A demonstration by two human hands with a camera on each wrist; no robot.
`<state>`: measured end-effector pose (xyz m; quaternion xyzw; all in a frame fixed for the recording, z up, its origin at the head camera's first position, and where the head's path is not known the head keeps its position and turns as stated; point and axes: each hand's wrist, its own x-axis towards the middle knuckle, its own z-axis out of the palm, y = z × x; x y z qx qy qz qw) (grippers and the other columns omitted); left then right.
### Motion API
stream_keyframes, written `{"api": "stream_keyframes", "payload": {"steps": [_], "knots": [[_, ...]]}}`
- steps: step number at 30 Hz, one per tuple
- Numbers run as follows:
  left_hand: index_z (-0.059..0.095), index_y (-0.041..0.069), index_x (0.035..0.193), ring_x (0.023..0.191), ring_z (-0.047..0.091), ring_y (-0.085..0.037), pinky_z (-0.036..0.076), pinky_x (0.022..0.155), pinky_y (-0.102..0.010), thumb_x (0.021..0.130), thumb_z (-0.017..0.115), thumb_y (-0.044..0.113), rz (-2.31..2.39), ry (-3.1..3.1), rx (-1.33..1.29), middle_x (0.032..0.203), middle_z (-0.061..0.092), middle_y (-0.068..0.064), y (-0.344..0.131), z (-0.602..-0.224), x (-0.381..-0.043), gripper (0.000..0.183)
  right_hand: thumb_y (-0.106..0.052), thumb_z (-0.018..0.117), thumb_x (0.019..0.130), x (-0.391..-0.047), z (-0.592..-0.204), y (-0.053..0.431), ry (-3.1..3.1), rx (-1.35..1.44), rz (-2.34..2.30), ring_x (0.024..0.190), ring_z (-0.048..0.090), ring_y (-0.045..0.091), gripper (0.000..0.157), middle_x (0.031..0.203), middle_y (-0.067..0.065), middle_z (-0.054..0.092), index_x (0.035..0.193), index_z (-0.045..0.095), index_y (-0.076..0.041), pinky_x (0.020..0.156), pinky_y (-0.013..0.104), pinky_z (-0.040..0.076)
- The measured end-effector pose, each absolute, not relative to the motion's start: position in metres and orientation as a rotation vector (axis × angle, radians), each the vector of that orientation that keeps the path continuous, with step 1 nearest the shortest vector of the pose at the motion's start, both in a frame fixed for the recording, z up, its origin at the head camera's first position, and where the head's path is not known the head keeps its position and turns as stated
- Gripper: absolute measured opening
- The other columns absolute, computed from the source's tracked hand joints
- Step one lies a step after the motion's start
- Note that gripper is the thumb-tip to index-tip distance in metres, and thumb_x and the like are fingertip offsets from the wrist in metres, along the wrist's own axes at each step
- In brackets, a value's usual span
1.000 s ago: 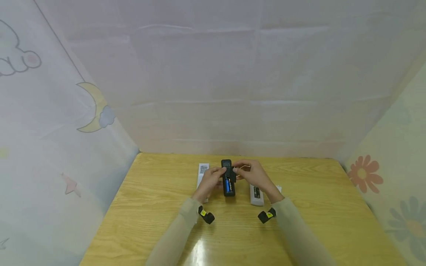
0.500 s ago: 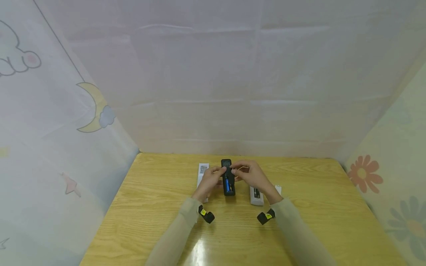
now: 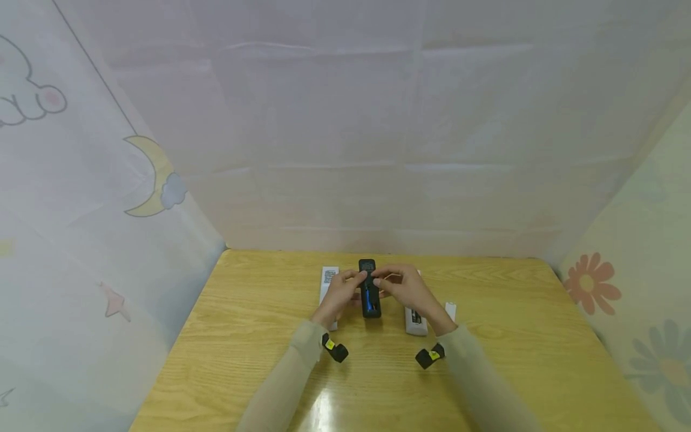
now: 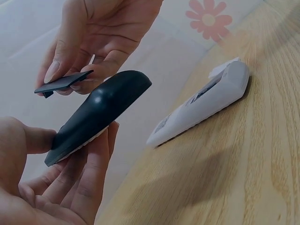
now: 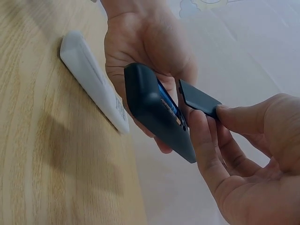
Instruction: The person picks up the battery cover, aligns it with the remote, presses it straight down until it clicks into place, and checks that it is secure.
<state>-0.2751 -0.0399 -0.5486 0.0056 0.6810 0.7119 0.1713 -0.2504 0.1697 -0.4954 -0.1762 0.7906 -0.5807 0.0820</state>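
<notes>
My left hand (image 3: 340, 295) grips a black remote control (image 3: 370, 300) by its far end, thumb on the back and fingers beneath. Its battery compartment faces up, and a blue battery (image 5: 169, 101) shows inside. My right hand (image 3: 405, 288) pinches a thin black battery cover (image 5: 199, 99) between thumb and fingers. In the left wrist view the cover (image 4: 63, 83) hangs just above the remote (image 4: 101, 112), apart from it and tilted. The right wrist view shows the cover beside the open compartment. Both hands hold these above the table.
A white remote (image 3: 415, 321) lies on the wooden table (image 3: 259, 336) right of the black one, its battery compartment uncovered. Beside it lies a small white piece (image 3: 450, 310). Another white remote (image 3: 329, 281) is at the left, partly behind my left hand. Fabric walls surround the table.
My right hand has brought the battery cover in over the black remote, shifting slightly left and turning the cover from a broad face to a thin edge. The left hand keeps its hold.
</notes>
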Motion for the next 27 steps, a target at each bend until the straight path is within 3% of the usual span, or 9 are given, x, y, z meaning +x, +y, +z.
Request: {"api": "stream_keyframes", "payload": {"steps": [17,24,27], "knots": [[0.066,0.002,0.138,0.08,0.074,-0.019,0.066,0.081,-0.035,0.107,0.064,0.046,2.039,1.92,0.026,0.136,0.068,-0.022,-0.0345,-0.5473,-0.2799,0.054,-0.01,0.068,0.105,-0.2484,-0.4991,0.1702,2.386,-0.489,-1.712,0.09,0.076,0.026,0.025,0.126,0.021,0.07,0.128,0.074,-0.001,0.078,0.033,0.066],[0.066,0.003,0.138,0.081,0.073,-0.018,0.065,0.083,-0.035,0.107,0.064,0.047,2.04,1.916,0.023,0.136,0.068,-0.02,-0.0332,-0.5462,-0.2814,0.054,-0.009,0.068,0.105,-0.249,-0.5005,0.17,2.389,-0.475,-1.708,0.091,0.076,0.026,0.024,0.124,0.021,0.071,0.127,0.074,-0.002,0.085,0.055,0.064],[0.066,0.004,0.138,0.081,0.074,-0.018,0.065,0.082,-0.035,0.106,0.065,0.048,2.035,1.922,0.011,0.136,0.068,-0.02,-0.0331,-0.5456,-0.2824,0.054,-0.009,0.068,0.105,-0.2501,-0.5017,0.1701,2.411,-0.473,-1.686,0.091,0.076,0.026,0.024,0.125,0.02,0.071,0.127,0.075,-0.003,0.084,0.051,0.065]]}}
